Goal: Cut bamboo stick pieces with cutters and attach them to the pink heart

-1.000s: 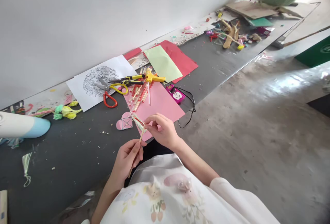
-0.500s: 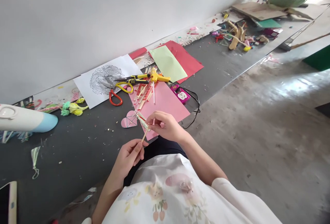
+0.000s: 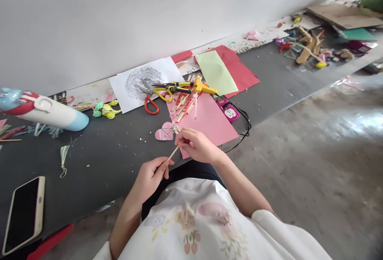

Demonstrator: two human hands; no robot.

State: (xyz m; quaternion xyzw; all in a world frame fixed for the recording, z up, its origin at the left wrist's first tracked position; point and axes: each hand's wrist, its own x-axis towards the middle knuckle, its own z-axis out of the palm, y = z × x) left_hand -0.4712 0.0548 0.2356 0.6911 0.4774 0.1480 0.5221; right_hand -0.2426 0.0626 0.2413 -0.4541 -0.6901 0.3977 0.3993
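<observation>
My left hand [image 3: 152,177] is closed round the lower end of a thin wooden stick [image 3: 172,155]. My right hand [image 3: 196,145] pinches the stick's upper end, where a small wrapped bundle of white and red strips [image 3: 175,128] sits. Both hands hover at the near edge of the dark table [image 3: 98,160]. Just beyond them lie a pink paper heart [image 3: 164,133] and a pink paper sheet [image 3: 209,121].
Scissors [image 3: 155,97], a yellow glue gun [image 3: 202,88], a pile of sticks [image 3: 183,103], a dragon drawing [image 3: 143,83], green and red sheets [image 3: 227,70] lie behind. A bottle [image 3: 44,112] and phone [image 3: 24,212] lie left. A pink gadget with cord [image 3: 229,112] is right.
The camera has swung left, so the phone and bottle now show. My hands stay on the stick; the right hand has closed further over the wrapped bundle.
</observation>
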